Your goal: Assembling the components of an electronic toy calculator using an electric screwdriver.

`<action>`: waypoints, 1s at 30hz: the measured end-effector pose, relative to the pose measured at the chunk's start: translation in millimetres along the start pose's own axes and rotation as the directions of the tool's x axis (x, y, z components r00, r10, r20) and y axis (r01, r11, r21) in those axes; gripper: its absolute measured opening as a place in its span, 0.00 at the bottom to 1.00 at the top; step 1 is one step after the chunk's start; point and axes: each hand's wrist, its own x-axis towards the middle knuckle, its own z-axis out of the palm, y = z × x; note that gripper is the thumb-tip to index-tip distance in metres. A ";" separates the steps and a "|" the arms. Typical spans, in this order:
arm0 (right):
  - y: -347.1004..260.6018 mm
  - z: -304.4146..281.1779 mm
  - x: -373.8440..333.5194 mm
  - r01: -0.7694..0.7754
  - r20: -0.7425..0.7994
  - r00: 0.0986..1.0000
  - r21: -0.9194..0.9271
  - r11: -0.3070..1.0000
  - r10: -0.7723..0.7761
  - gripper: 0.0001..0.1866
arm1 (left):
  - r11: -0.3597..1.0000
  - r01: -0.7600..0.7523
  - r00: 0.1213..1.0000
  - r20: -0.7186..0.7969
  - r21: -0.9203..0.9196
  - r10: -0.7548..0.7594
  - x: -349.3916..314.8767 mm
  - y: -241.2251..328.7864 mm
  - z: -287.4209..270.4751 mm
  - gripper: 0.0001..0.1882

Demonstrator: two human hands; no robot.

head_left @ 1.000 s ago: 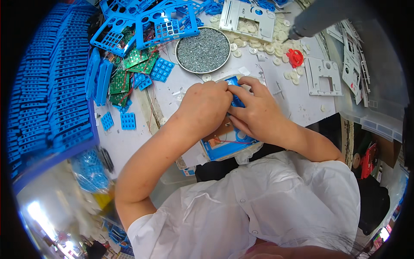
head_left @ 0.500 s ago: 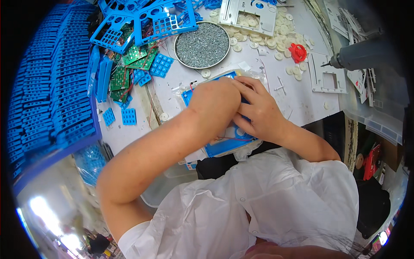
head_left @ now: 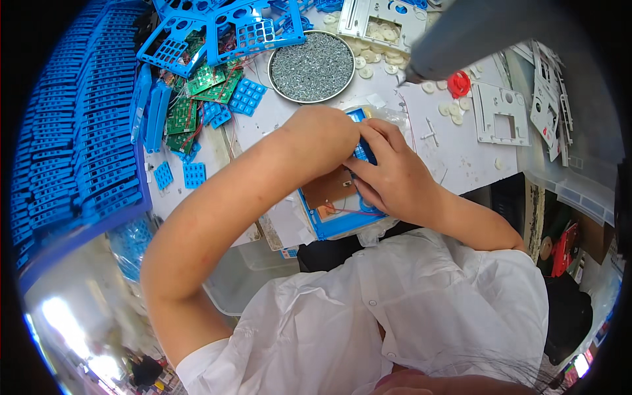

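In front of me on the table lies a blue plastic casing (head_left: 329, 227), partly covered by my hands and lying on clear plastic wrap. A brown circuit board (head_left: 326, 191) with thin wires sits over the casing. My left hand (head_left: 322, 135) bends over the casing's far part, its fingers hidden behind the wrist. My right hand (head_left: 403, 174) is at the casing's right side, its fingers curled toward the left hand. What is pinched there is hidden. A grey electric screwdriver (head_left: 454, 43) hangs just beyond my hands, its tip pointing left.
A round dish of screws (head_left: 312, 69) stands beyond the casing. Blue keypads (head_left: 247, 97), green circuit boards (head_left: 182, 118) and blue frames (head_left: 253, 29) lie at left, beside tall stacks of blue parts (head_left: 79, 125). Whitish discs (head_left: 454, 108), a red part (head_left: 459, 84) and white panels (head_left: 501, 112) lie at right.
The electric screwdriver has swung left, from the white panel toward the table's middle. My left hand has shifted slightly up, and the brown circuit board now shows over the casing.
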 end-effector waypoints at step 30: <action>-8.3 3.4 -0.9 -0.044 0.057 0.997 -0.096 0.994 0.050 0.23 | 0.930 0.217 0.831 -0.445 -0.296 -0.335 -28.5 14.1 56.6 0.03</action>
